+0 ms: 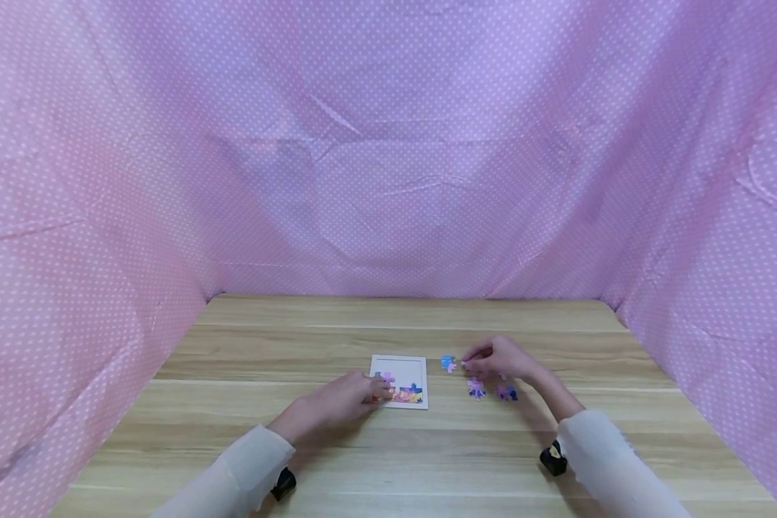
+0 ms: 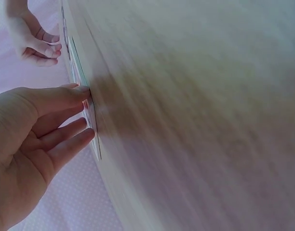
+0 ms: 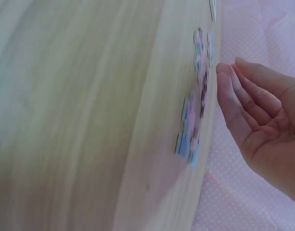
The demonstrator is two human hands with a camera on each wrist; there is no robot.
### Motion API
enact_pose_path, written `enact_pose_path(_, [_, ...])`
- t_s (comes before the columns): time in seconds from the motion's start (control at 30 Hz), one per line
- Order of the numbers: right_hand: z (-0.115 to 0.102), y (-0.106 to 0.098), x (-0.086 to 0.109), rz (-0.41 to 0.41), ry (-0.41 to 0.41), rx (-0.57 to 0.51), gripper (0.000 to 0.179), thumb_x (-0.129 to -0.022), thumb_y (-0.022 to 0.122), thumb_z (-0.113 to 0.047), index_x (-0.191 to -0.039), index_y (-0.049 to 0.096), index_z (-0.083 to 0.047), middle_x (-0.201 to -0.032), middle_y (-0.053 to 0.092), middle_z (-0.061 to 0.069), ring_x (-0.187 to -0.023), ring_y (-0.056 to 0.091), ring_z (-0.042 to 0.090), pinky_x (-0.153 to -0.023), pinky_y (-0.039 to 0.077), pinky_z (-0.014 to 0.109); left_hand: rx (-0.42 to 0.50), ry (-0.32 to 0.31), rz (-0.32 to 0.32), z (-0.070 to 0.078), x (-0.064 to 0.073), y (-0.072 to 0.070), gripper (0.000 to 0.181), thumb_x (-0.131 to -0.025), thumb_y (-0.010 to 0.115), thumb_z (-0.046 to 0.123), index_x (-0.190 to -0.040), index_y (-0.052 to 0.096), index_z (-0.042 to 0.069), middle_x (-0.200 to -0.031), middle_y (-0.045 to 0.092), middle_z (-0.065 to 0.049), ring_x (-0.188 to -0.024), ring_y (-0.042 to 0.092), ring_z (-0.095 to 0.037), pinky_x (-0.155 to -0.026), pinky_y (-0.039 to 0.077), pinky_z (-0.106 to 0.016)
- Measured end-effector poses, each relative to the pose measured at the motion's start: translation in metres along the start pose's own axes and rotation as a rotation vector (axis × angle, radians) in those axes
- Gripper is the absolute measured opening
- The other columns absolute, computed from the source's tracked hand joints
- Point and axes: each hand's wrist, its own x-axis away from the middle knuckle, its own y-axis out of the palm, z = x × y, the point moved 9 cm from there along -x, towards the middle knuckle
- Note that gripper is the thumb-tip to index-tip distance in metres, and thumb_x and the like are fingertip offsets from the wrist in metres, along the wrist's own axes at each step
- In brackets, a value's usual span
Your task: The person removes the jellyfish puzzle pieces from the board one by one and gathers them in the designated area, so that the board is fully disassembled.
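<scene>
A white-framed jigsaw board [image 1: 399, 357] lies flat on the table, with colourful pieces filling its lower part and left side. My left hand [image 1: 350, 397] rests at the board's lower left, and in the left wrist view its thumb [image 2: 65, 98] touches the near edge while the fingers spread loosely over the board. To the right, my right hand [image 1: 501, 357] is just above the loose pieces. Its thumb and forefinger pinch what looks like a small pale puzzle piece [image 1: 464, 364], mostly hidden by the fingertips; the right wrist view does not show it clearly.
Loose jigsaw pieces lie right of the board: a blue and pink one [image 1: 448, 362], a purple cluster [image 1: 475, 388] and a pink and blue cluster [image 1: 507, 392]. Pink dotted cloth [image 1: 388, 201] hangs behind and beside the wooden table [image 1: 298, 324].
</scene>
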Motion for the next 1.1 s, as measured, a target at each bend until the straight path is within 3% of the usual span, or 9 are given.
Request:
enact_pose_path(0.17, [-0.008,0.01,-0.008,0.0,0.007,0.016,0.025,-0.094,0.073,-0.014,-0.112,0.073,0.004,-0.102,0.077,0.016,-0.087,0.07,0.017,-0.077,0.059,0.03,0.012,0.008,0.009,0.001,0.0,0.0,0.026,-0.103,0.06,0.014,-0.124,0.074,0.017,-0.14,0.065,-0.003,-0.132,0.06,-0.021,-0.112,0.047,-0.041])
enact_pose_path(0.33, [-0.02,0.024,-0.018,-0.022,-0.006,-0.003,0.026,-0.096,0.07,-0.013,-0.115,0.072,0.005,-0.103,0.076,0.018,-0.086,0.071,0.022,-0.076,0.06,0.032,0.013,0.026,0.016,0.002,-0.001,0.001,0.024,-0.102,0.06,0.011,-0.12,0.076,0.016,-0.124,0.074,0.0,-0.103,0.069,-0.01,-0.093,0.057,-0.028])
enact_pose_path(0.4, [-0.025,0.031,-0.022,-0.03,-0.024,-0.011,0.025,-0.097,0.068,-0.012,-0.115,0.071,0.006,-0.104,0.076,0.019,-0.086,0.071,0.023,-0.075,0.061,0.032,0.019,0.036,0.015,0.003,-0.002,0.001,0.024,-0.102,0.061,0.01,-0.118,0.078,0.015,-0.113,0.076,0.003,-0.087,0.062,-0.005,-0.081,0.054,-0.021])
enact_pose_path(0.5, [-0.032,0.042,-0.03,-0.049,-0.057,-0.031,0.024,-0.097,0.067,-0.009,-0.113,0.071,0.008,-0.104,0.076,0.021,-0.086,0.072,0.023,-0.075,0.061,0.032,0.035,0.043,0.011,0.004,-0.003,0.001,0.023,-0.102,0.06,0.009,-0.116,0.078,0.014,-0.101,0.074,0.006,-0.075,0.051,-0.002,-0.07,0.046,-0.017])
enact_pose_path(0.6, [-0.04,0.054,-0.038,-0.08,-0.081,-0.053,0.022,-0.097,0.067,-0.007,-0.111,0.071,0.009,-0.103,0.076,0.022,-0.087,0.073,0.02,-0.075,0.061,0.03,0.052,0.055,0.008,0.004,-0.003,0.001,0.023,-0.103,0.06,0.008,-0.113,0.079,0.014,-0.091,0.071,0.005,-0.071,0.046,-0.001,-0.066,0.043,-0.015])
enact_pose_path(0.73, [-0.051,0.064,-0.047,-0.098,-0.119,0.012,0.019,-0.096,0.067,-0.008,-0.109,0.074,0.005,-0.103,0.077,0.017,-0.084,0.068,0.01,-0.073,0.056,0.021,0.013,0.084,0.03,0.006,-0.002,0.0,0.022,-0.103,0.06,0.01,-0.113,0.08,0.014,-0.098,0.077,0.003,-0.073,0.054,-0.001,-0.07,0.049,-0.016])
enact_pose_path(0.83, [-0.058,0.073,-0.052,-0.112,-0.148,0.063,0.018,-0.096,0.068,-0.009,-0.108,0.075,0.004,-0.103,0.077,0.015,-0.084,0.066,0.007,-0.072,0.054,0.018,-0.032,0.099,0.051,0.006,-0.002,0.0,0.023,-0.102,0.062,0.01,-0.117,0.078,0.013,-0.114,0.077,0.0,-0.091,0.068,-0.005,-0.083,0.057,-0.022])
enact_pose_path(0.93, [-0.064,0.081,-0.057,-0.131,-0.167,0.079,0.019,-0.096,0.069,-0.009,-0.107,0.075,0.004,-0.103,0.077,0.016,-0.085,0.068,0.008,-0.073,0.054,0.018,-0.034,0.085,0.048,0.005,-0.001,0.001,0.023,-0.101,0.062,0.01,-0.119,0.077,0.013,-0.119,0.076,-0.002,-0.103,0.07,-0.009,-0.091,0.058,-0.026])
enact_pose_path(1.1, [-0.07,0.09,-0.063,-0.124,-0.16,0.088,0.02,-0.095,0.069,-0.009,-0.109,0.075,0.003,-0.106,0.077,0.016,-0.091,0.07,0.011,-0.078,0.054,0.018,0.001,0.081,0.034,0.004,-0.001,0.001,0.023,-0.102,0.061,0.011,-0.118,0.077,0.013,-0.107,0.078,0.002,-0.078,0.056,0.001,-0.072,0.051,-0.015])
